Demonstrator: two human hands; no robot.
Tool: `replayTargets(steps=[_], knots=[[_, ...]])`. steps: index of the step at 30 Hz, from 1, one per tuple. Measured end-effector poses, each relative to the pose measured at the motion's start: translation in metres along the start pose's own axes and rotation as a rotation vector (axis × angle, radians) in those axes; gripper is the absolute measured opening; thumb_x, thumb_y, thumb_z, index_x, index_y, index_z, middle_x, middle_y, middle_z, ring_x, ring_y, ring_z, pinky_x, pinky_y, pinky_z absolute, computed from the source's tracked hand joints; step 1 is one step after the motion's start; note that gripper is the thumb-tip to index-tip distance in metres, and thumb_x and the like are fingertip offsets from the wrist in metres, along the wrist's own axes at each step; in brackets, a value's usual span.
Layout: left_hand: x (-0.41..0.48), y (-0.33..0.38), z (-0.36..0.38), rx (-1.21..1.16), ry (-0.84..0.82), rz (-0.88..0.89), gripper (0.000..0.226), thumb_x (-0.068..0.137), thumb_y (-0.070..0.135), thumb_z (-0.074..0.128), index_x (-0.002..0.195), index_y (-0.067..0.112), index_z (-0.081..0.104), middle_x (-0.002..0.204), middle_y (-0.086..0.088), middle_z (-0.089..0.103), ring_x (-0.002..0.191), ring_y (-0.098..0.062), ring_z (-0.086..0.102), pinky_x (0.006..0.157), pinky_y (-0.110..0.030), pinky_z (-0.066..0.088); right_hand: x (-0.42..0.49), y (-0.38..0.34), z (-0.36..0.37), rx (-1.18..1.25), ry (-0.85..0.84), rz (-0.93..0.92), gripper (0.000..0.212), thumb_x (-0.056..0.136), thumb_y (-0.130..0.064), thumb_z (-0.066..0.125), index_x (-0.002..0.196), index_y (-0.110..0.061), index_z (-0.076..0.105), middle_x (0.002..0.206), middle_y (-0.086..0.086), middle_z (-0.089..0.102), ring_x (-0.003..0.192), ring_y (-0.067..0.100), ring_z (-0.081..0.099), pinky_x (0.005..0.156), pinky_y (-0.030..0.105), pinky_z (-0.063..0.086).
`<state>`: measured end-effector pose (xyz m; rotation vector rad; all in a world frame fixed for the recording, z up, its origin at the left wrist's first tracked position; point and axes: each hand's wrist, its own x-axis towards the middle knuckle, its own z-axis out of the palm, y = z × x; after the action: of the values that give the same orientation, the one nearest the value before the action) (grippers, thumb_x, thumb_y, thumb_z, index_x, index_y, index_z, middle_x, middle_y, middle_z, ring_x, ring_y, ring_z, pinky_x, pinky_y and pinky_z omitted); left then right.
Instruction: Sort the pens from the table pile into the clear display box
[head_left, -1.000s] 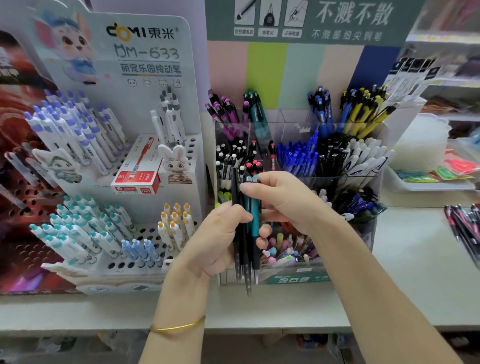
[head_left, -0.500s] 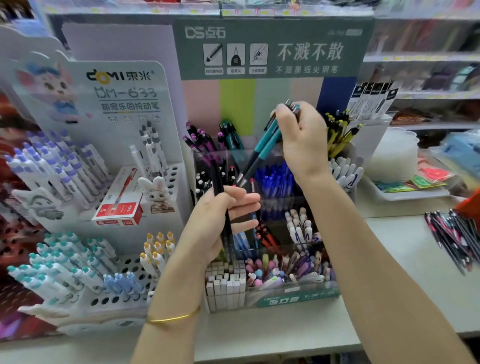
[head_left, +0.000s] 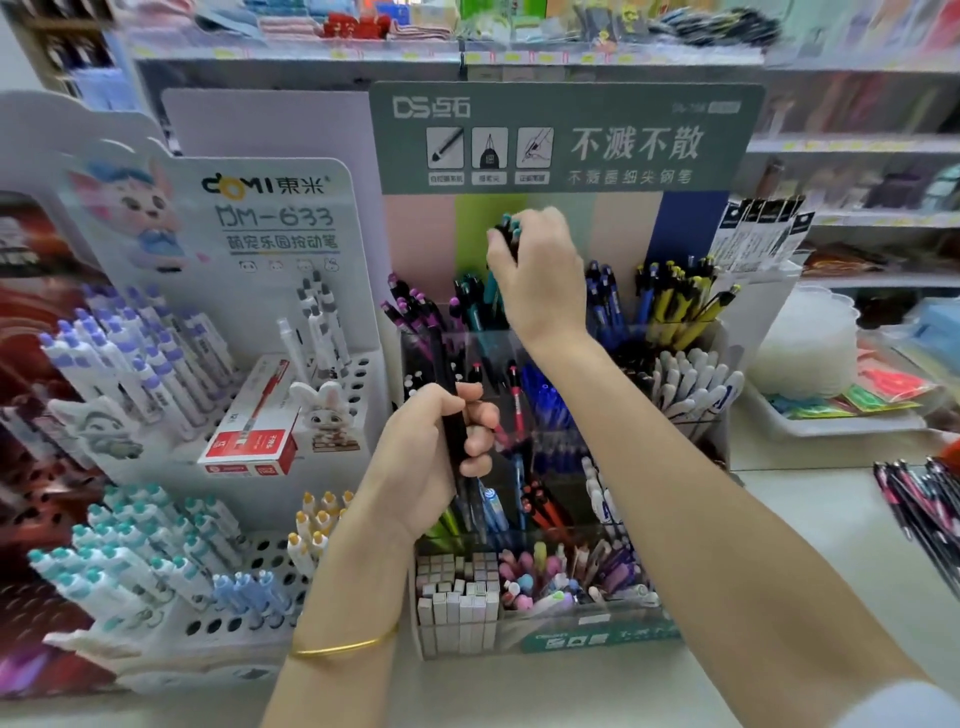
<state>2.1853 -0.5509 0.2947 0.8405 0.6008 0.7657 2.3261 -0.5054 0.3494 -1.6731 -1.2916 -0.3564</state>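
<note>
Box (head_left: 597, 633) stands on the table (head_left: 826, 514), compartments full. Right hand (head_left: 540, 275) hangs above its back row, fingers curled round teal pens (head_left: 511, 228) by their tops. Left hand (head_left: 431, 462) grips black pens (head_left: 453, 415) upright, just in front of the box. The pile (head_left: 930, 499) of dark and pink pens lies far right on the table, well apart from the box.

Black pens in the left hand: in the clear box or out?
Out. The left hand grips the slim black pens roughly upright, in front of the clear plastic display box.
</note>
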Motion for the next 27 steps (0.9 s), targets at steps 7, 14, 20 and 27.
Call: replayTargets(steps=[7, 14, 20, 27], knots=[[-0.005, 0.0, -0.01, -0.026, -0.071, 0.022, 0.025, 0.093, 0.0, 0.028, 0.095, 0.004, 0.052, 0.07, -0.005, 0.055, 0.054, -0.013, 0.044, 0.047, -0.023, 0.037, 0.012, -0.003, 0.004, -0.297, -0.473, 0.142, 0.036, 0.098, -0.024, 0.05, 0.066, -0.011, 0.037, 0.081, 0.006, 0.046, 0.081, 0.029, 0.046, 0.066, 0.033, 0.034], [-0.009, 0.0, -0.013, -0.009, -0.169, 0.039, 0.028, 0.096, -0.004, 0.035, 0.11, 0.003, 0.057, 0.072, -0.002, 0.056, 0.059, -0.011, 0.051, 0.055, -0.023, 0.043, -0.003, 0.002, -0.015, 0.096, -0.537, 0.293, 0.043, 0.09, -0.025, 0.062, 0.121, -0.004, 0.041, 0.102, 0.004, 0.048, 0.092, 0.027, 0.055, 0.081, 0.041, 0.05], [-0.015, -0.006, -0.019, 0.044, -0.328, 0.039, 0.031, 0.09, 0.003, 0.052, 0.121, 0.002, 0.052, 0.092, -0.01, 0.071, 0.064, -0.013, 0.059, 0.06, -0.026, 0.052, -0.052, -0.008, -0.063, 0.424, -0.484, 0.202, 0.021, 0.092, -0.018, 0.059, 0.113, -0.014, 0.059, 0.09, -0.001, 0.065, 0.069, 0.006, 0.064, 0.057, 0.027, 0.054], [-0.023, -0.029, -0.013, 0.319, -0.543, -0.099, 0.024, 0.092, 0.012, 0.048, 0.114, 0.008, 0.055, 0.092, -0.013, 0.069, 0.058, -0.011, 0.05, 0.059, -0.025, 0.043, -0.11, 0.022, -0.082, 0.597, -0.742, 0.369, 0.017, 0.085, -0.019, 0.07, 0.082, -0.002, 0.07, 0.063, 0.006, 0.06, 0.056, 0.02, 0.055, 0.057, 0.022, 0.046]])
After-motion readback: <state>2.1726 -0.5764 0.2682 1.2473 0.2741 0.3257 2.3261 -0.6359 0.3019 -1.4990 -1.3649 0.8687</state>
